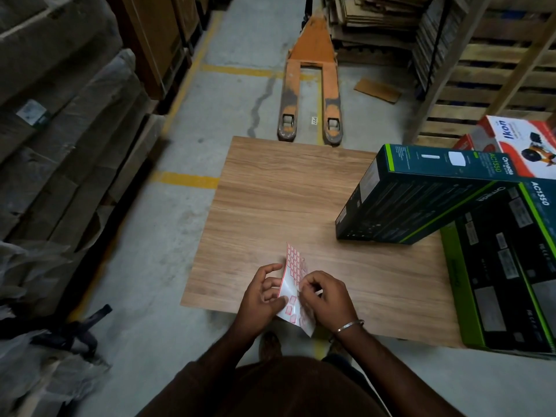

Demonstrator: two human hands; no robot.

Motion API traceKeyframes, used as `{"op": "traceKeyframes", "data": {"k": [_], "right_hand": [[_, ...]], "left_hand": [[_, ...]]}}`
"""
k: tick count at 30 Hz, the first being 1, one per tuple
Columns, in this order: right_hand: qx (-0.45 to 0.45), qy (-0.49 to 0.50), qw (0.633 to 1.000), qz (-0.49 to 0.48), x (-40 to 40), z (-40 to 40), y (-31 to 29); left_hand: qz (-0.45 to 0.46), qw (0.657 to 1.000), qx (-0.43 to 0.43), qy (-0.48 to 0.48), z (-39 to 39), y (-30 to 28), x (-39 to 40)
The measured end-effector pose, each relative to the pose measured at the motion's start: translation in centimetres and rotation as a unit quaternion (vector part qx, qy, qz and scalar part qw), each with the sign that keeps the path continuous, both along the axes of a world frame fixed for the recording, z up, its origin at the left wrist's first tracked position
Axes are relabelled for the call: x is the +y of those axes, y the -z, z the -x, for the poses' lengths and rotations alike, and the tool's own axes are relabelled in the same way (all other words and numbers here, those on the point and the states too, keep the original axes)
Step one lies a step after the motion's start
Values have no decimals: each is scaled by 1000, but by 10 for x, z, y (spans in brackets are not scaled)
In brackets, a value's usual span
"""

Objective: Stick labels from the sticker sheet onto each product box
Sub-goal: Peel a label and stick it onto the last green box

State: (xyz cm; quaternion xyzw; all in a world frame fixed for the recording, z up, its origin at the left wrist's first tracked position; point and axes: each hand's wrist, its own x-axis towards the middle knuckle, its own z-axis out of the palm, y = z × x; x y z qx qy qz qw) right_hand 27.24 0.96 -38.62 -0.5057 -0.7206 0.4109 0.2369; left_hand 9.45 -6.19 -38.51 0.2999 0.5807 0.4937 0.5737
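Observation:
A white sticker sheet (292, 272) with red-bordered labels stands upright between my hands over the near edge of the wooden table (270, 200). My left hand (261, 296) grips the sheet's left side. My right hand (326, 297) pinches at a label on the sheet's right side. A dark green product box (415, 197) lies tilted on the table's right, leaning on a second dark box (505, 266) that lies flat near the right edge. A red and white box (523, 142) sits behind them.
An orange pallet jack (311, 85) stands on the concrete floor beyond the table. Wrapped goods line the left side (60, 130). Wooden pallets (496, 70) and flattened cardboard stack at the back right. A dark chair base (81, 329) sits at lower left.

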Motion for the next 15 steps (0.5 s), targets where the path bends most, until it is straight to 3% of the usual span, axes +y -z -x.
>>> {"op": "traceKeyframes", "data": {"k": [15], "right_hand": [[58,63,994,64,-3,-1,-13]], "left_hand": [[22,1000,21,-7,3,8,2]]}}
